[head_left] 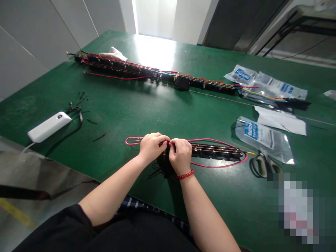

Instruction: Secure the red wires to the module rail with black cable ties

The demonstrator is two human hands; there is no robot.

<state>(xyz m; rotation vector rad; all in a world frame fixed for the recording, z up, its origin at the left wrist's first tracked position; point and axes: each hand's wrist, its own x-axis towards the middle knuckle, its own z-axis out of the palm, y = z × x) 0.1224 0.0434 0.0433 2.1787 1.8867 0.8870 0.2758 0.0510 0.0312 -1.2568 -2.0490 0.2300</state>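
Observation:
A short black connector strip (215, 151) with thin wires along it lies near the front edge of the green table (126, 105). A pink wire (223, 165) loops around it. My left hand (151, 146) is closed over the strip's left end, fingers pinched on it. My right hand (180, 154) sits right beside it, fingers also pinched on the strip and the wires; a red bead bracelet is on that wrist. The two hands touch. The part of the strip under them is hidden.
A long black wired assembly (157, 74) stretches across the far side. A white power bank (48, 126) with a black cable and several cut cable ties lie left. Plastic bags (264, 136) and scissors (262, 165) lie right. Cut tie ends lie under my wrists.

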